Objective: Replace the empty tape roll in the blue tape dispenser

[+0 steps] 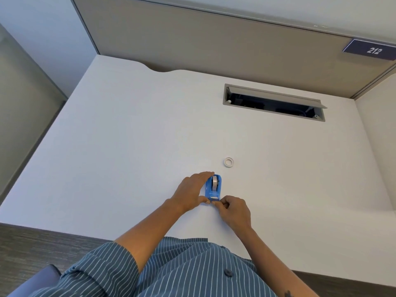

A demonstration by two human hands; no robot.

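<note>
A blue tape dispenser [214, 190] stands on the white desk [128, 146], its cutter end toward me. A tape roll [215, 182] sits in its cradle. My left hand [191, 192] wraps the dispenser's left side, fingers over the far end and thumb at the near corner. My right hand [232, 210] is at the cutter end, thumb and forefinger pinched together right at the blade; whether tape is between them is too small to tell. A small white ring, a bare tape core [228, 162], lies flat on the desk just beyond the dispenser, apart from both hands.
An open cable hatch [274, 102] is set into the desk at the back right. Beige partition panels [214, 43] wall the desk at the back and sides. A sign reading 212 [371, 50] hangs at the upper right.
</note>
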